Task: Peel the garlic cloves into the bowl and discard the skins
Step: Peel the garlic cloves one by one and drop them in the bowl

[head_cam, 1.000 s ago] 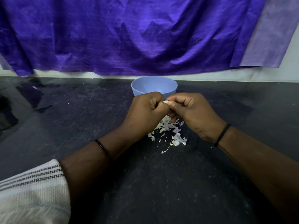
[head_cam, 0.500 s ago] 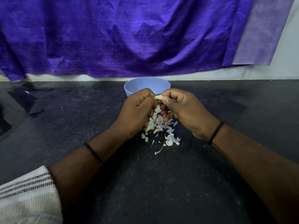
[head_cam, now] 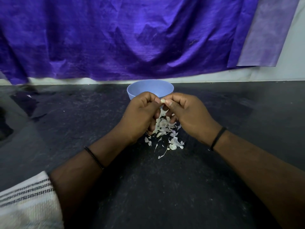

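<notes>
We see both hands raised together over the counter [head_cam: 214,187], just in front of the blue bowl [head_cam: 150,87] at 12 o'clock. The left hand [head_cam: 140,116] and right hand [head_cam: 189,114] both pinch one small garlic clove [head_cam: 162,101] between thumb and forefinger tips, remaining fingers curled in (nothing else visibly held). Compared with a second ago the hands sit a bit higher and slightly apart, so more of the clove's pale tip shows; half a second ago it was mostly hidden between the thumbs. A strip of skin seems to hang under the clove toward the skin pile [head_cam: 165,131], though we cannot tell if it is attached or already loose.

The pile lies on the counter directly below the hands, spreading toward 5 o'clock, flakes scattered around its edge. The bowl's inside is not visible from here, so its clove count is unknown.

Our read: peeling of this clove is nearly done, the drop into the bowl comes next, and the skins are not yet discarded. Purple cloth [head_cam: 132,38] hangs behind, striped sleeve [head_cam: 24,200] at 7 o'clock.
</notes>
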